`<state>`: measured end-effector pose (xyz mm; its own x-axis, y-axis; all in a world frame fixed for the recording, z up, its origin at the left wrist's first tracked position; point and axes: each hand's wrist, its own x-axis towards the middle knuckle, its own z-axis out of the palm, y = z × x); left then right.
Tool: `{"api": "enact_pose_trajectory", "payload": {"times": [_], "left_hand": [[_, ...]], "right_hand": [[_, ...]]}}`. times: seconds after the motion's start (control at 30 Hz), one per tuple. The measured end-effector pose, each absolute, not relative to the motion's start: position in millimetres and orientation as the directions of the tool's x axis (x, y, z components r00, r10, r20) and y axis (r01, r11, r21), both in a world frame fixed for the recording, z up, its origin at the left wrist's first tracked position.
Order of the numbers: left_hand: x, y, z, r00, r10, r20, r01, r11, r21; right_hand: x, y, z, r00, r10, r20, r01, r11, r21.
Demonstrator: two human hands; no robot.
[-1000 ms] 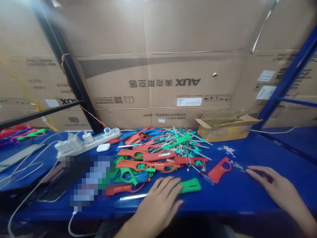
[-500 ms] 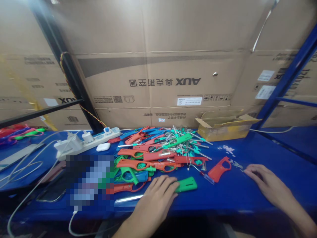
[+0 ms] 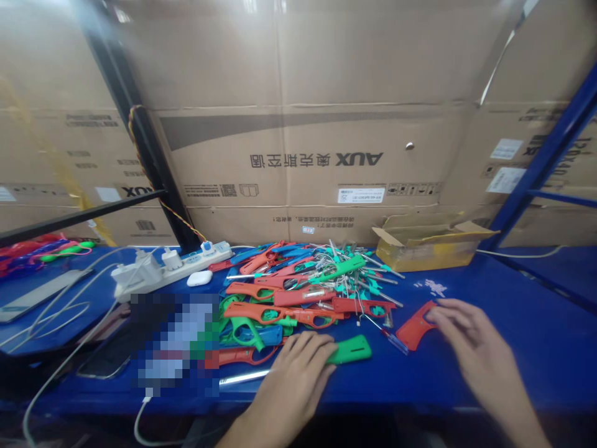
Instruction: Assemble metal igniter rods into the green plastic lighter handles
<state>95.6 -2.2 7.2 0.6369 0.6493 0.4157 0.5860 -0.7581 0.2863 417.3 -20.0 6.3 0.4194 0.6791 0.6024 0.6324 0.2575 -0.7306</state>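
Observation:
My left hand point(image 3: 298, 373) is closed over one end of a green plastic handle shell point(image 3: 352, 350) near the table's front edge. My right hand point(image 3: 466, 339) has its fingers together at the right end of a red handle shell point(image 3: 414, 326); whether the fingertips hold the shell or something small is hidden. Left of the red shell lies a pile of orange, red, green and blue lighter handles point(image 3: 261, 311), with metal tubes and teal parts point(image 3: 368, 280) at its right side. Small pale pieces point(image 3: 435, 287) lie beyond my right hand.
An open cardboard box point(image 3: 420, 249) stands at the back right. A power strip point(image 3: 186, 267) with chargers, a white case point(image 3: 199, 278), cables and a pixelated area are at left. Blue posts point(image 3: 545, 143) rise at right.
My right hand has moved left from the small pale pieces to the red shell's right end. My left hand stays on the green shell. The view has shifted slightly.

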Motion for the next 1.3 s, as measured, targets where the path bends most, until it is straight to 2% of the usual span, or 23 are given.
{"api": "enact_pose_trajectory", "payload": {"times": [0.1,0.2,0.27,0.57,0.87,1.13,1.3], "left_hand": [[95.6,-2.3,7.3,0.641,0.642,0.421,0.586,-0.763,0.272],[95.9,-2.2,7.4,0.642,0.631,0.435,0.583,-0.771,0.258],[96.0,-2.1,7.1,0.642,0.629,0.438,0.581,-0.772,0.256],[95.8,-2.3,7.4,0.654,0.647,0.392,0.569,-0.762,0.310],[94.4,-4.6,6.1,0.658,0.663,0.357,0.590,-0.749,0.301],[95.0,-3.5,8.0,0.658,0.669,0.345,0.607,-0.743,0.282],[94.9,-3.4,8.1,0.672,0.663,0.332,0.599,-0.749,0.283]], "right_hand": [[365.4,-10.9,11.4,0.217,0.771,0.599,0.619,0.367,-0.695],[339.7,-6.8,9.7,-0.001,0.740,0.672,0.620,0.527,-0.581],[336.8,-7.5,6.2,-0.069,0.711,0.700,0.629,0.576,-0.522],[344.0,-14.9,-2.4,-0.181,0.738,0.650,0.613,0.602,-0.512],[344.9,-12.3,0.1,-0.085,0.765,0.639,0.598,0.552,-0.582],[347.1,-15.1,-2.7,-0.181,0.748,0.639,0.633,0.585,-0.506],[348.5,-16.3,-5.0,-0.180,0.752,0.634,0.642,0.578,-0.504]]}}
